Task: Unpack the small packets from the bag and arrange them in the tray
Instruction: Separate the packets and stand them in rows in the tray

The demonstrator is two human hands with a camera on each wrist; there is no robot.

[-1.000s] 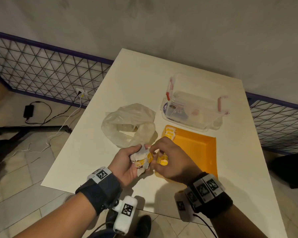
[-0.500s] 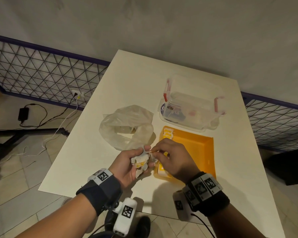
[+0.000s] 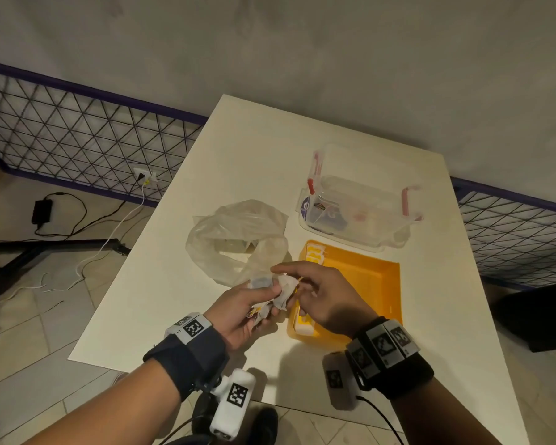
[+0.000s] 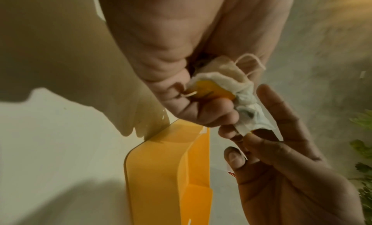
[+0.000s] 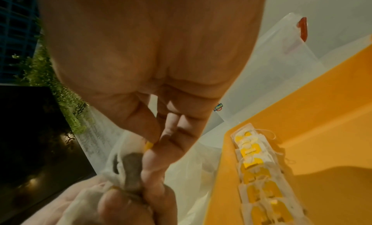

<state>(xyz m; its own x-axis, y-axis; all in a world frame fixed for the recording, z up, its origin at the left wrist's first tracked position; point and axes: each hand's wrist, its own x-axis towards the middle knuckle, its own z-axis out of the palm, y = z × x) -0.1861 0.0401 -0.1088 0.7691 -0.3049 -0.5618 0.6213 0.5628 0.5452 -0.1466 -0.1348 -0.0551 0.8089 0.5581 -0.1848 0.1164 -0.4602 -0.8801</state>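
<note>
Left hand (image 3: 238, 311) grips packets (image 3: 278, 292) (crumpled); right hand (image 3: 326, 295) pinches tag.

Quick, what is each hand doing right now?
Left hand: grips a bunch of tea packets.
Right hand: pinches a yellow tag from that bunch.

Head high — wrists close, overlapping.

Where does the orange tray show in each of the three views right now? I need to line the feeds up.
Head: the orange tray lies right of centre on the table, partly behind the right hand.
Left wrist: its corner and wall fill the lower middle.
Right wrist: it takes the right side, a row of packets along its edge.
Shared landmark: the bunch of packets in the left hand, beside the tray.
</note>
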